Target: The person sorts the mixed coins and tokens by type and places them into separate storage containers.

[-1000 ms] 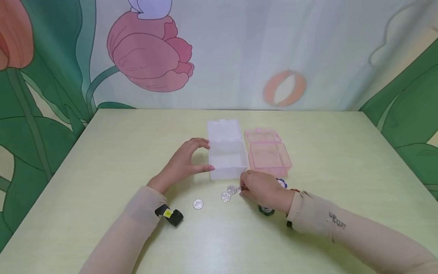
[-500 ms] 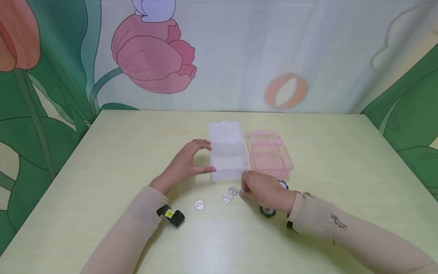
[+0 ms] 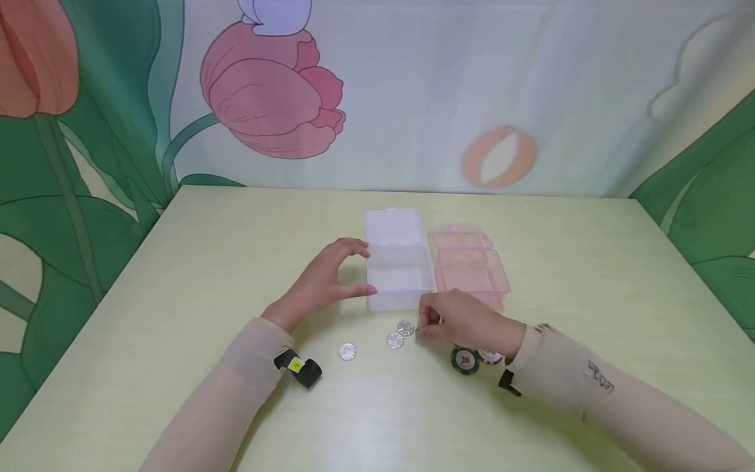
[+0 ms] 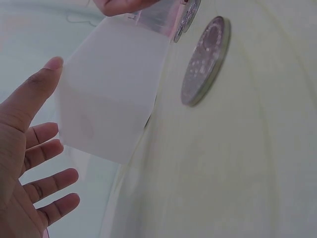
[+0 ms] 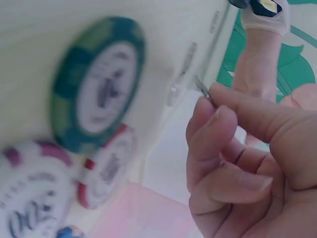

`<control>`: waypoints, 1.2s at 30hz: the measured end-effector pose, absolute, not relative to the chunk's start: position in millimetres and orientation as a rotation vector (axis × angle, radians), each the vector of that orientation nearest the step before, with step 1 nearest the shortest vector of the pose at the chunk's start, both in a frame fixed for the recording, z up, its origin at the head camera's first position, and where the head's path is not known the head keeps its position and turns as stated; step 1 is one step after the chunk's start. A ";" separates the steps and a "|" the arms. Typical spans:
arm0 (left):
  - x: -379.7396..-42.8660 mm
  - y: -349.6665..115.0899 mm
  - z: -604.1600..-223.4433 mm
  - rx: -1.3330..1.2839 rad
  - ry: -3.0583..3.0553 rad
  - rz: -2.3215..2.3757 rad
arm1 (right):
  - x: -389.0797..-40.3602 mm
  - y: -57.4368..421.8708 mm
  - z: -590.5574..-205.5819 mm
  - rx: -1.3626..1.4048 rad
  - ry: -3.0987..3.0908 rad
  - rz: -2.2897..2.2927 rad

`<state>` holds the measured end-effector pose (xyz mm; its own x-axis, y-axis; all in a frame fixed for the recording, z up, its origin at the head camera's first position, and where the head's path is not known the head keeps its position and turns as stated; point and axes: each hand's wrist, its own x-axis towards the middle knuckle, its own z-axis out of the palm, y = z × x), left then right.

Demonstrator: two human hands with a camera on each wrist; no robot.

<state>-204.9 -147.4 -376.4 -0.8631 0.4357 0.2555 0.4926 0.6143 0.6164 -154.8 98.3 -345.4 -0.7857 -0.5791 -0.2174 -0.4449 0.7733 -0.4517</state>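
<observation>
My right hand (image 3: 463,319) pinches a silver coin (image 5: 202,87) between thumb and index finger, just in front of the white translucent box (image 3: 401,299). The lid of that box is folded back and its inside looks bare. At its left side, my left hand (image 3: 321,278) curves loosely, with thumb tip and fingertips right at the box wall. In the left wrist view the fingers (image 4: 57,186) are spread. Two silver coins (image 3: 395,340) lie close together on the table before the box. Another silver coin (image 3: 347,352) lies further left.
A pink translucent box (image 3: 472,270), lid folded back, stands right of the white one. Under and beside the right forearm lie a green poker chip (image 3: 465,360), a red-and-white chip (image 5: 110,168) and a purple-and-white chip (image 5: 37,193). A printed curtain (image 3: 401,98) hangs behind the table.
My right hand has lifted slightly with the coin it took from beside the other two. More of the poker chips near the wrist shows. The left hand keeps its place at the box.
</observation>
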 end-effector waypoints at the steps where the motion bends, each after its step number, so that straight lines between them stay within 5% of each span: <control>1: -204.9 -147.3 -376.3 -0.791 -2.750 -1.089 | -156.0 98.4 -343.1 -0.788 2.601 -0.568; 20: -204.6 -146.1 -375.3 -0.787 -2.738 -1.099 | -182.2 92.4 -303.3 -0.828 2.449 -0.870; 36: -204.6 -145.5 -376.1 -0.780 -2.731 -1.104 | -214.8 71.8 -317.0 -0.721 2.518 -0.944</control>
